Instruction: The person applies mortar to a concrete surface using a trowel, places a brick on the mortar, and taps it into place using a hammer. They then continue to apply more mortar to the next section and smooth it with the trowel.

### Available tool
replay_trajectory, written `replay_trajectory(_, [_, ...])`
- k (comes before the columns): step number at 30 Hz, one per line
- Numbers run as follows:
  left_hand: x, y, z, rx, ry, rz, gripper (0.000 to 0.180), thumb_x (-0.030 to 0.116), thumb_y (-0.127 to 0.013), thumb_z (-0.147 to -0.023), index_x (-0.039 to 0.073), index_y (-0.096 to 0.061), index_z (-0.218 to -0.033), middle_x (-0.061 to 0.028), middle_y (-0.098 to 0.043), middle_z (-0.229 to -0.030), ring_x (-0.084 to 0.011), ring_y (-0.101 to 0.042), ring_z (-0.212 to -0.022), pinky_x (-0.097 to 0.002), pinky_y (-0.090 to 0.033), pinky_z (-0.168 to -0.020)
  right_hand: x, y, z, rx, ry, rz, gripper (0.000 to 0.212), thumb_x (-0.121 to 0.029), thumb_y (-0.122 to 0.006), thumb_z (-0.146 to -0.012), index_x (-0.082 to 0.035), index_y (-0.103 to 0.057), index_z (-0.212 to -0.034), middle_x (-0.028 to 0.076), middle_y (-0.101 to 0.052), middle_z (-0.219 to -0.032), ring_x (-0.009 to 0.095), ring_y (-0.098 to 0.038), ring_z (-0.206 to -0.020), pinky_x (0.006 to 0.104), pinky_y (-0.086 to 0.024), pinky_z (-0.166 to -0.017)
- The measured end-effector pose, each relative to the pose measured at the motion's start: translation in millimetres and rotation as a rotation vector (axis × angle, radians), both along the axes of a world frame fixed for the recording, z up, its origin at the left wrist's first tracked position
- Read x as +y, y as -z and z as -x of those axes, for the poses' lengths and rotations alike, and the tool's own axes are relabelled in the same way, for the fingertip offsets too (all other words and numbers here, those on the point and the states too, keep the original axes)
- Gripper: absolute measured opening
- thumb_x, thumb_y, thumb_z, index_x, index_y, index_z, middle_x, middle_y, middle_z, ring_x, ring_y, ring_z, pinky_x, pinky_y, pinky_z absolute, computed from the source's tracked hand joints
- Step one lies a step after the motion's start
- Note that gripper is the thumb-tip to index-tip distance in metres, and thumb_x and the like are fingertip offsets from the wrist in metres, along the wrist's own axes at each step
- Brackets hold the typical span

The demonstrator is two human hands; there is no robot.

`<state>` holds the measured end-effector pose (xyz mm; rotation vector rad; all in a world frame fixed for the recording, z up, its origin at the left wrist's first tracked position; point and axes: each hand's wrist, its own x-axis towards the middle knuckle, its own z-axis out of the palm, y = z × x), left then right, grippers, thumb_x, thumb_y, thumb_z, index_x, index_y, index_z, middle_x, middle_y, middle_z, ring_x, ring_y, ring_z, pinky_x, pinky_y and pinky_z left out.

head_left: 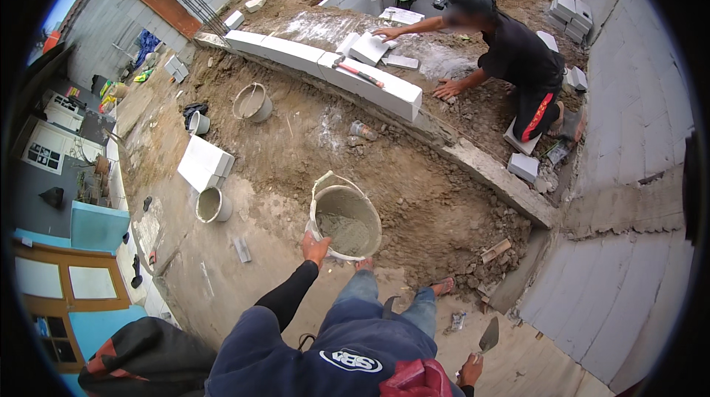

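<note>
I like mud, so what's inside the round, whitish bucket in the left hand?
The round, whitish bucket holds thick grey paste, maybe mortar. The bucket's bottom, and anything under the paste, is hidden.

Well L of the L hand (pixel 316 248) there's a brn wooden door (pixel 64 275) w/ pale panes (pixel 92 282), dk footwear (pixel 137 280) nearer in, a white-framed window (pixel 43 154) farther L & fwd, a blue tarp (pixel 146 48) way up fwd-L, plus a tall grey wall (pixel 621 138) far to its R.
</note>
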<state>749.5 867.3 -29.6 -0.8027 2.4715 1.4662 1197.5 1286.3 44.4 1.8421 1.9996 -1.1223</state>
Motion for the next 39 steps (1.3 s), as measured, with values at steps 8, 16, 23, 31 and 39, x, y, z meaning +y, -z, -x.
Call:
replay_trajectory(8, [172, 11, 31, -0.098, 0.086, -0.084, 0.03, 0.01, -0.076, -0.073, 0.003, -0.058, -0.096, -0.0064, -0.061, -0.079, -0.0172, -0.06, -0.069, -0.0352, -0.052, -0.061, 156, 38, 30, -0.102, -0.407, -0.089, 0.031, -0.029, -0.056, -0.098, -0.002, -0.061, -0.112, 0.028, -0.071, -0.097, 0.05, -0.067, -0.094, 0.0549, -0.052, -0.081])
replay_trajectory(16, [294, 176, 33, -0.077, 0.244, -0.064, 0.035, 0.014, -0.077, -0.074, 0.002, -0.057, -0.1, -0.0054, -0.059, -0.078, -0.018, -0.056, -0.068, -0.0359, -0.047, -0.065, 199, 92, 155, -0.078, -0.616, -0.014, 0.028, -0.024, -0.061, -0.097, 0.001, -0.061, -0.11, 0.029, -0.069, -0.087, 0.051, -0.066, -0.085, 0.0565, -0.051, -0.074])
replay_trajectory(23, [388, 266, 51, -0.007, 0.443, 0.025, 0.04, 0.014, -0.077, -0.076, 0.0, -0.054, -0.106, -0.0144, -0.058, -0.072, -0.0284, -0.06, -0.066, -0.0422, -0.047, -0.063, 213, 170, 260, -0.183, -0.856, -0.151, 0.022, -0.022, -0.065, -0.095, -0.002, -0.057, -0.1, 0.026, -0.066, -0.09, 0.05, -0.065, -0.08, 0.0575, -0.05, -0.069])
replay_trajectory(31, [366, 309, 12, -0.135, 0.375, 0.012, 0.036, 0.003, -0.074, -0.083, -0.002, -0.059, -0.115, -0.0123, -0.062, -0.116, -0.0165, -0.059, -0.102, -0.0322, -0.049, -0.085, 206, 296, 394, -0.135, -1.219, -0.1, 0.024, -0.028, -0.058, -0.1, -0.008, -0.057, -0.113, 0.02, -0.067, -0.094, 0.04, -0.071, -0.08, 0.0494, -0.055, -0.065])
replay_trajectory(39, [370, 306, 28, -0.269, 0.327, -0.281, 0.035, -0.005, -0.068, -0.083, -0.005, -0.058, -0.117, -0.0115, -0.067, -0.11, -0.0124, -0.061, -0.1, -0.0279, -0.05, -0.087, 192, 412, 441, -0.11, -1.223, -0.161, 0.032, -0.033, -0.054, -0.103, -0.006, -0.06, -0.119, 0.023, -0.069, -0.089, 0.043, -0.07, -0.078, 0.0515, -0.055, -0.069])
